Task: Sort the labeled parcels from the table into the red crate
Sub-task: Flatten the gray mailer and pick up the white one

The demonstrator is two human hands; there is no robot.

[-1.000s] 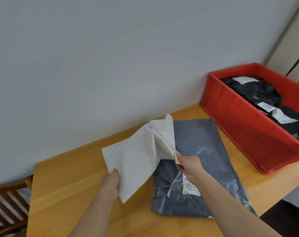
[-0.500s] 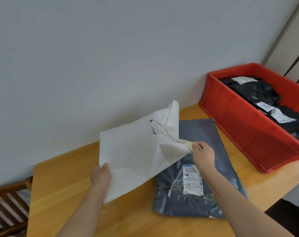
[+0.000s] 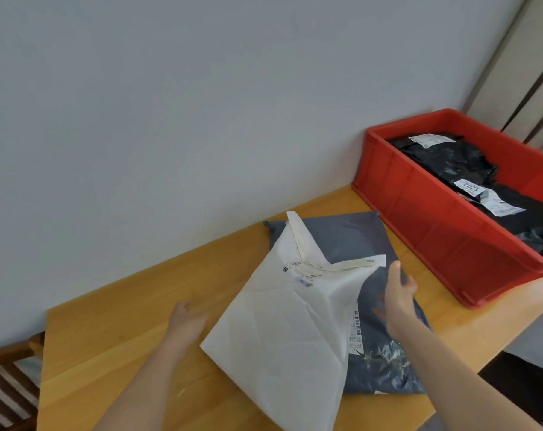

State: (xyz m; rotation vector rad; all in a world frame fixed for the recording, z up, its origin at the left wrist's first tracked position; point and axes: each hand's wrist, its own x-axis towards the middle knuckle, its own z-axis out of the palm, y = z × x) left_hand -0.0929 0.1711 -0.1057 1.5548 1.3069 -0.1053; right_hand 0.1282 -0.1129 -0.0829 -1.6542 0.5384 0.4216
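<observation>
A white parcel (image 3: 290, 334) is seen lying between the two hands, draped over a grey parcel (image 3: 354, 241) on the table (image 3: 114, 331). The left hand (image 3: 184, 321) is held just beside its left edge, fingers relaxed, gripping nothing. The right hand (image 3: 399, 293) is held upright at its right edge, fingers straight and together. Well beyond the right hand, a red crate (image 3: 419, 206) with black labeled parcels (image 3: 457, 163) is seen.
</observation>
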